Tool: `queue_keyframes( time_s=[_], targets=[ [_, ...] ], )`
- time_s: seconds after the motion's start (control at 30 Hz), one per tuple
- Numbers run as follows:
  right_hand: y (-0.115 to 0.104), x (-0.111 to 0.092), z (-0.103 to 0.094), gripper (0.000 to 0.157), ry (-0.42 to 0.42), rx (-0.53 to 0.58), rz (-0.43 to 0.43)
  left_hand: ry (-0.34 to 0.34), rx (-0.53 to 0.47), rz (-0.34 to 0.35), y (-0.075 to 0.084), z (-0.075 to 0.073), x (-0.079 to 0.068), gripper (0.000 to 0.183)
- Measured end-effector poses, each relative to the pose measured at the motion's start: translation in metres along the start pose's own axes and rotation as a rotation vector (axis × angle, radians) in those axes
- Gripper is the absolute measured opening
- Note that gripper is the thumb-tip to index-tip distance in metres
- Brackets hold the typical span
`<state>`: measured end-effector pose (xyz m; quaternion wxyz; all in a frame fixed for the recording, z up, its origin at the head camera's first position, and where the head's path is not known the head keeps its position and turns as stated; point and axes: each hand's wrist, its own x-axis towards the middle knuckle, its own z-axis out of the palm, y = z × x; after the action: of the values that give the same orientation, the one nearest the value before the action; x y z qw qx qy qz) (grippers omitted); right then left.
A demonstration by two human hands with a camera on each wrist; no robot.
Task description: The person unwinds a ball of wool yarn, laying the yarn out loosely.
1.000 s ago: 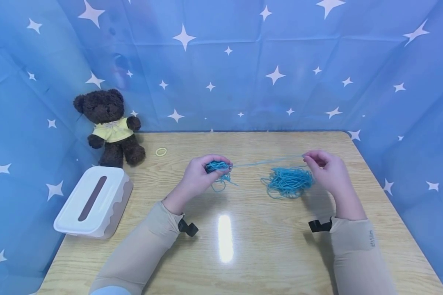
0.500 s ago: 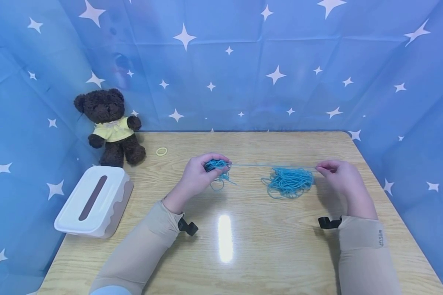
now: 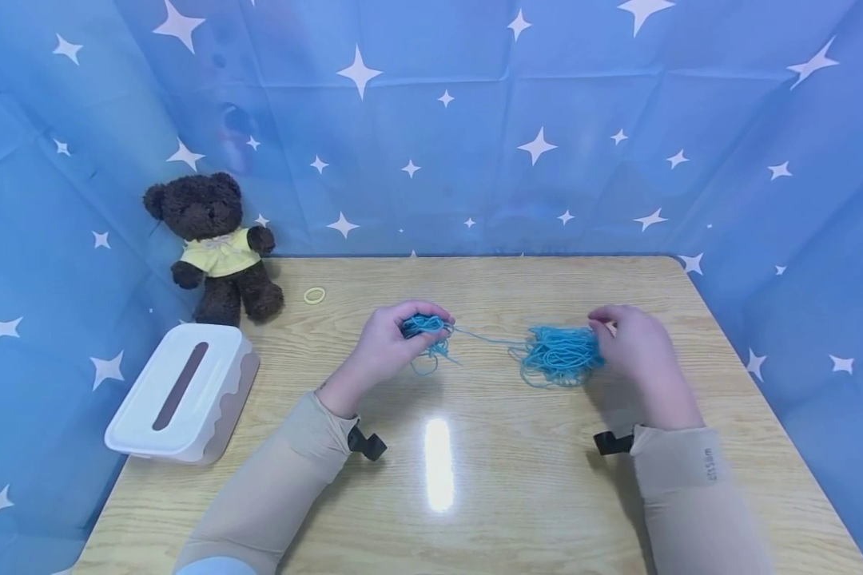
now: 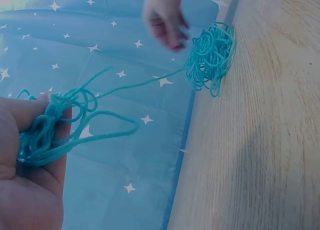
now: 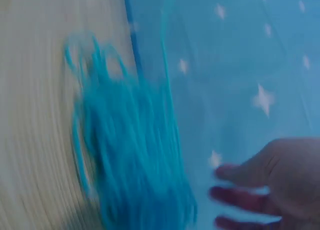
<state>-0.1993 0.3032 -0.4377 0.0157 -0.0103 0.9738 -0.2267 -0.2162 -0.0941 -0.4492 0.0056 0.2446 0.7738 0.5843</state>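
In the head view my left hand (image 3: 383,345) holds a small bundle of blue yarn (image 3: 424,323) above the table. Seen from the left wrist, the bundle (image 4: 47,132) lies between thumb and fingers, with loops hanging out past them. One strand (image 4: 140,84) runs from it to a loose yarn pile (image 3: 562,356) on the table at the right. My right hand (image 3: 642,347) is at the right end of that pile, overlapping its edge. The right wrist view shows its thumb and fingers (image 5: 240,200) parted, beside the blurred pile, with no yarn between them.
A brown teddy bear (image 3: 219,254) in a yellow shirt sits at the back left. In front of it stands a white-lidded box (image 3: 223,383) with a slot. A small yellow ring (image 3: 314,296) lies near the bear. Blue star-printed cloth (image 3: 475,160) surrounds the wooden table (image 3: 525,479).
My right hand pulled the strand taut to the right, then let go and came back left to the pile. The strand now sags. My left hand stays nearly still with its bundle.
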Motion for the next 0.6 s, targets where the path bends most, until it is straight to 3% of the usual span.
queue_keyframes(
  time_s=[0.1, 0.27, 0.4, 0.6],
  targets=[
    [-0.034, -0.003, 0.019, 0.038, 0.119, 0.089, -0.170, -0.001, -0.003, 0.000, 0.001, 0.001, 0.000, 0.018],
    [-0.089, -0.008, 0.056, 0.041, 0.073, 0.249, -0.390, -0.011, 0.000, 0.009, 0.001, 0.001, -0.001, 0.019],
    [-0.112, -0.010, 0.077, 0.040, 0.087, 0.278, -0.461, -0.021, 0.019, 0.009, 0.002, 0.002, -0.002, 0.019],
    [-0.116, -0.010, 0.092, 0.023, 0.184, 0.319, -0.468, -0.041, 0.052, 0.010, 0.003, 0.003, -0.002, 0.020]
  ],
)
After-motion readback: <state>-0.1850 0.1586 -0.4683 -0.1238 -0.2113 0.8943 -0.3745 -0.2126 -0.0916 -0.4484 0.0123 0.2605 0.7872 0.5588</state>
